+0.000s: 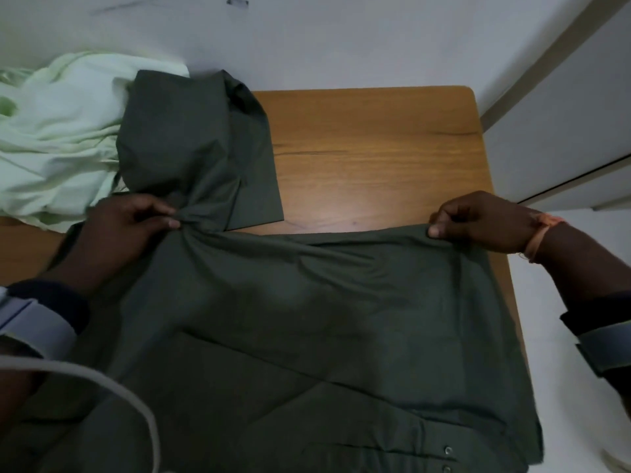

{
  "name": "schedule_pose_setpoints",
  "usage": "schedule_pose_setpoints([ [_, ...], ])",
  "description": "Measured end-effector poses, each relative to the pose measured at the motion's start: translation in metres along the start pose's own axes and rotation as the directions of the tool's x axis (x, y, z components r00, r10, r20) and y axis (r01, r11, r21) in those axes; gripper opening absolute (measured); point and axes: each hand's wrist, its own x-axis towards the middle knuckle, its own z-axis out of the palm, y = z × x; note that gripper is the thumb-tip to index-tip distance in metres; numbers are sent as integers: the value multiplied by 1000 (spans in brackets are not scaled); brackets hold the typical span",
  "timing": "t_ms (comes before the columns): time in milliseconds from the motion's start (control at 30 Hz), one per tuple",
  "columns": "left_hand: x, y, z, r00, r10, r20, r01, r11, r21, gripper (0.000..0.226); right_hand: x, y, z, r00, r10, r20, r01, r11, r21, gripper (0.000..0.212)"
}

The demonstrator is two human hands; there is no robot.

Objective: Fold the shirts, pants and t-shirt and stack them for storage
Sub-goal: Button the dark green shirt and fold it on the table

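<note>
A dark green shirt lies spread over the near part of the wooden table. Its sleeve stretches away to the far left, partly on top of a pale green garment. My left hand pinches a bunched gather of the shirt where the sleeve meets the body. My right hand pinches the far edge of the shirt at its right corner, close to the table's right side. Snap buttons show on the shirt's near edge.
The pale green garment lies crumpled at the table's far left against the white wall. A white cabinet or door stands to the right of the table. A white cable curves across the near left of the view.
</note>
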Motion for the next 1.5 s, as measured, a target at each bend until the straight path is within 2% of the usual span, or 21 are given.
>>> schedule_pose_setpoints([
  [67,-8,-2,2,990,-99,-104,74,971,-226,33,3,4,-2,994,63,-89,-56,995,83,22],
  [133,-13,-3,5,977,-129,-171,78,958,-276,38,4,10,1,967,137,-214,-118,988,100,27],
  [233,-22,0,12,958,13,-288,-22,999,-28,33,-5,19,14,855,179,-487,-161,984,78,26],
  [300,-33,7,23,924,185,-336,-127,974,185,51,-10,11,26,739,81,-669,-141,989,-36,21],
  [367,-48,21,35,893,337,-299,-218,904,368,48,-13,-6,47,681,-98,-725,-18,989,-150,14],
  [400,-55,26,42,888,388,-247,-267,872,410,43,-13,-15,62,694,-205,-690,65,972,-224,13],
  [467,-63,18,52,883,463,-79,-371,792,485,43,-7,-24,96,785,-335,-520,147,918,-369,33],
  [533,-61,0,62,889,452,69,-411,723,555,52,2,-12,112,872,-288,-396,63,868,-493,59],
  [600,-55,-25,48,894,424,148,-422,681,598,59,22,-16,116,883,-217,-416,-37,852,-522,69],
  [667,-44,-29,36,872,459,172,-474,701,533,58,30,-15,107,879,-165,-447,-88,866,-493,72],
  [733,-37,-18,31,882,469,31,-441,802,404,50,24,-7,99,895,-135,-425,-106,861,-497,74],
  [833,-22,7,25,863,362,-351,-226,900,372,34,5,-2,93,883,-115,-455,-73,924,-375,71],
  [900,6,28,15,838,270,-474,-139,946,293,47,5,-6,90,859,-101,-502,-69,948,-309,71],
  [967,43,56,5,832,214,-512,-108,968,228,73,11,-19,91,850,-83,-520,-86,952,-293,71],
  [1067,88,92,6,904,120,-410,66,909,411,101,15,-26,95,847,-56,-528,-113,953,-282,73],
  [1100,100,97,6,935,57,-350,128,868,481,93,14,-29,93,849,-42,-527,-118,957,-266,74],
  [1167,118,103,0,965,-37,-258,179,812,555,51,14,-28,92,855,-14,-518,-131,961,-243,77],
  [1200,124,105,-5,971,-55,-232,177,817,549,36,14,-27,90,857,-6,-515,-139,960,-242,78],
  [1267,123,108,-18,973,-19,-231,127,878,462,31,14,-26,86,859,-4,-512,-147,956,-254,77],
  [1367,114,111,-46,932,33,-360,7,994,109,23,15,-21,83,866,-22,-500,-150,942,-301,68],
  [1500,93,93,-61,813,76,-577,-246,943,-223,18,16,-14,87,815,-101,-570,-148,916,-373,56],
])
